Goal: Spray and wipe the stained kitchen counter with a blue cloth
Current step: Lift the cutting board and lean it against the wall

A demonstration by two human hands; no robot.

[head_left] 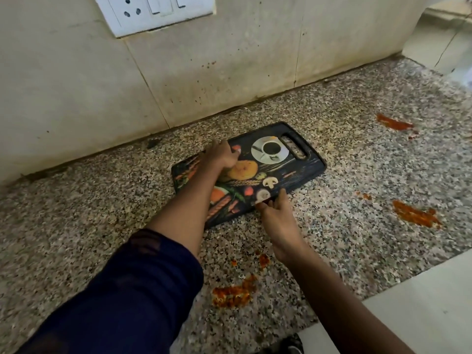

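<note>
I'm clearing first: left hand [221,155] and right hand [272,209] grip the cutting board [288,164] on the counter [102,200]; stains [233,292] remain, cloth unseen; next, lift it away

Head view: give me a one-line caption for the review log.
Both hands, left hand and right hand, grip a printed cutting board on a speckled counter smeared with red stains.

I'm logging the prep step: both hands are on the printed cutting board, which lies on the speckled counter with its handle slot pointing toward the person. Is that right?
Not quite. In the head view the left hand and right hand are on the cutting board on the speckled counter, but its handle slot points away, toward the wall.
</note>
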